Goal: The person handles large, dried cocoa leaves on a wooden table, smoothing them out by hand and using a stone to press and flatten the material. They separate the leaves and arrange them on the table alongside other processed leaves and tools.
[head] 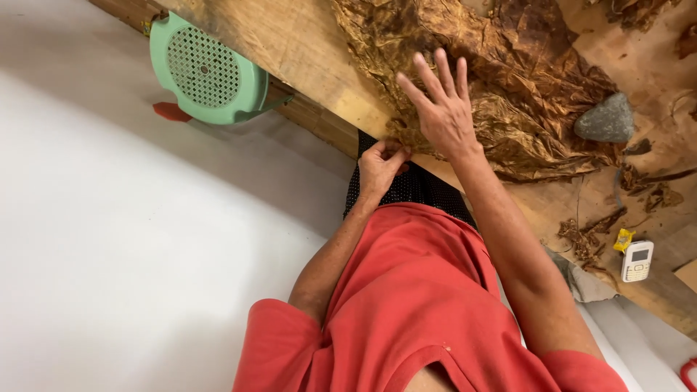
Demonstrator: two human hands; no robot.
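In the head view, the right hand (444, 112) lies flat with its grip spread apart on the brown dried leaves (501, 80) heaped at the near edge of the wooden table (290, 43). The left hand (381, 165) pinches its grip together on the leaves' edge there. A grey stone (606, 120) rests on the leaves, with a white phone (637, 261) farther along the same edge.

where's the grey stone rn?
In the head view the grey stone sits upper right on the wooden table, resting at the right edge of the dried brown leaves, right of the person's spread right hand.
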